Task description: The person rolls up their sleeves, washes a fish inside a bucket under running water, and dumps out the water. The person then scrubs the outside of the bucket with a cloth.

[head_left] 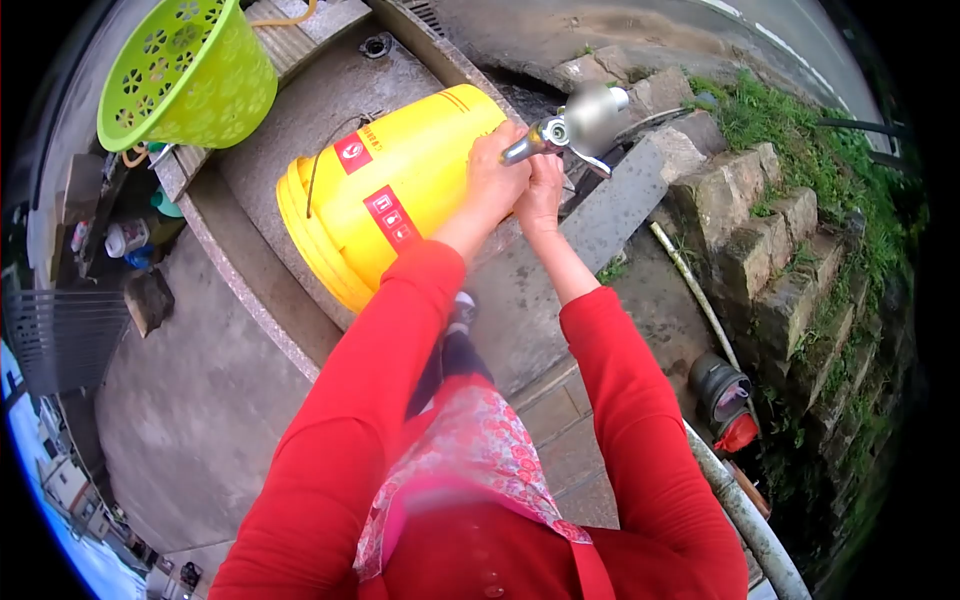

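Note:
A yellow bucket point(420, 170) with red labels lies on its side in a stone basin. Close to its bottom end, at the right, my left hand point(498, 170) and my right hand point(541, 188) are together, fingers closed. A metal tool or fitting point(535, 142) with a dark cylindrical end and a silvery head sticks out at my fingers. The left fingers are curled beside it; what lies inside either hand is hidden. The bucket's thin wire handle hangs over its side near the rim.
A green plastic basket point(225, 100) stands at the upper left on the basin edge point(245, 285). Stone steps point(760, 230) with grass rise at the right. A dark pot point(718, 385) and a pale pole point(695, 285) are at the lower right. A drain sits at the basin's far end.

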### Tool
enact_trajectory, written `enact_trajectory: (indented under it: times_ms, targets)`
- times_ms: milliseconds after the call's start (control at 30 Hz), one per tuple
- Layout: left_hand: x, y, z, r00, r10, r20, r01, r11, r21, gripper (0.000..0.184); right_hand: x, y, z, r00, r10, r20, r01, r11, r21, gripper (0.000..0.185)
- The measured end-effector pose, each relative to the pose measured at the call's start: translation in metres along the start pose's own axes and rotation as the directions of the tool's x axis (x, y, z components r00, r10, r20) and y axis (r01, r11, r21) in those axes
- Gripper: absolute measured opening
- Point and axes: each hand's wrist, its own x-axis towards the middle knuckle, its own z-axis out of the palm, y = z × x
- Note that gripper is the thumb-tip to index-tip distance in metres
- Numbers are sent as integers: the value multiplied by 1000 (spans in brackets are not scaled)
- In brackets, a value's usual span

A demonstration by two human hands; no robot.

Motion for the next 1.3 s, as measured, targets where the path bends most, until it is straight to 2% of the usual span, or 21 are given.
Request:
enact_trajectory:
  times_ms: [33, 67, 133, 200, 267, 367, 400, 467, 533, 633, 700, 767, 833, 867, 967, 1033, 1100, 1167, 1200, 1233, 1300]
  targets:
    - [-2, 3, -8, 998, 66, -12, -65, 993, 95, 19, 1, -5, 0, 1000, 7, 9, -7, 1000, 5, 19]
    - [-8, 0, -25, 978, 204, -50, -202, 979, 29, 39, 3, -8, 2, 1000, 9, 17, -9, 1000, 12, 19]
    - [-27, 3, -89, 924, 371, -97, -282, 828, 484, 52, 3, -4, 12, 997, -66, 37, 67, 998, -15, 26]
    - [-49, -18, -141, 891, 281, -357, 28, 751, 660, 63, -3, -9, 21, 982, -96, 166, 120, 983, -142, 32]
    - [-62, -85, -165, 854, -118, -506, 398, 775, 491, 84, -18, -36, 34, 970, -164, 178, 197, 961, -192, 37]
    - [-51, -91, -187, 868, -292, -401, 421, 862, 283, 92, -39, -91, 57, 909, -253, 332, 305, 945, -115, 40]
    - [-46, -118, -189, 801, -241, -548, 441, 856, 270, 86, -48, -104, 69, 854, -344, 391, 372, 928, 7, 40]
    - [-31, -169, -202, 763, -480, -433, 515, 856, -43, 75, -55, -117, 87, 743, -488, 457, 456, 870, 187, 39]
    - [-32, -129, -201, 772, -485, -411, 565, 820, 95, 64, -41, -121, 83, 705, -543, 456, 516, 834, 195, 37]
    - [-44, -130, -192, 703, -483, -522, 604, 793, 80, 65, 6, -77, 76, 878, -393, 275, 431, 897, -94, 34]
    - [-73, -112, -176, 729, -378, -570, 487, 872, 45, 68, 34, -34, 67, 940, -280, 195, 331, 888, -318, 38]
    - [-101, -117, -145, 715, -209, -668, 331, 942, 60, 75, 41, -12, 67, 985, -116, 130, 149, 948, -282, 40]
    - [-117, -112, -128, 721, -198, -664, 287, 958, 26, 79, 24, -28, 63, 979, -172, 110, 203, 862, -464, 39]
    - [-120, -111, -123, 726, -192, -660, 263, 965, 8, 82, 12, -38, 63, 962, -204, 180, 265, 859, -438, 39]
    - [-122, -116, -124, 748, -176, -640, 306, 947, 97, 84, -35, -94, 71, 885, -322, 336, 383, 915, -132, 35]
    - [-122, -115, -125, 755, -189, -627, 318, 943, 99, 84, -57, -112, 79, 728, -498, 472, 550, 835, 33, 34]
    - [-122, -117, -124, 756, -178, -630, 315, 942, 112, 84, -42, -109, 68, 704, -519, 485, 569, 821, 53, 34]
    - [-120, -118, -123, 745, -145, -651, 300, 945, 133, 85, -19, -82, 62, 815, -446, 369, 505, 859, -78, 34]
    - [-117, -110, -126, 732, -162, -662, 327, 936, 133, 75, -6, -62, 60, 878, -376, 296, 434, 887, -159, 32]
    - [-115, -104, -133, 748, -313, -586, 358, 933, -41, 70, 2, -45, 56, 929, -301, 217, 349, 907, -235, 30]
    - [-113, -97, -144, 758, -552, -347, 434, 825, -363, 61, 15, -34, 42, 932, -229, 281, 271, 955, -118, 25]
